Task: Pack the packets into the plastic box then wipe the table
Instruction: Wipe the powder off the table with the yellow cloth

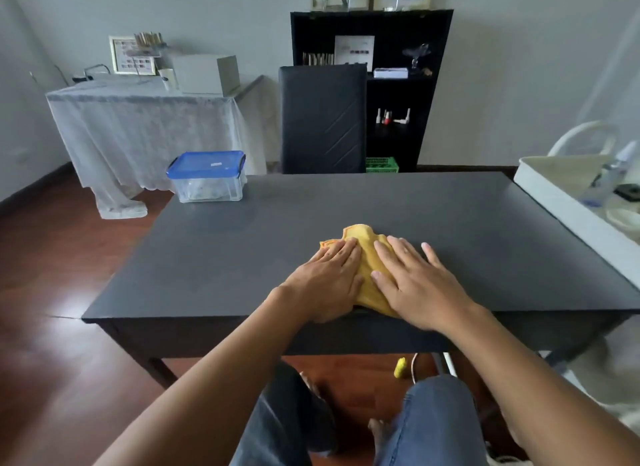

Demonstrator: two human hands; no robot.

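We see both hands flat on a yellow cloth at the near edge of the dark table, about the middle of its width. The left hand lies palm down on the left part of the cloth, fingers straight and close together, pointing far and slightly right. The right hand lies palm down on the right part, fingers spread a little, thumb toward the left hand. Neither hand clamps anything; both are laid open and pressing on the cloth. The cloth is bunched between the two hands, a rumpled lobe sticking out on the far side past the fingertips, and its near end reaches the near table edge.

The box stands on the far left corner of the table, well apart from the hands. It is clear plastic with a blue lid on top and clips at the sides. Something pale shows through its wall; we cannot tell what it is.

A dark chair stands at the far side of the table, its back upright. Behind it is a black shelf against the wall, with small bottles on a middle level. A green basket sits low beside the chair. Far left is a side table under a white lace cover. At the right a white tray adjoins the table edge. Below the table we see knees in jeans and a wood floor.
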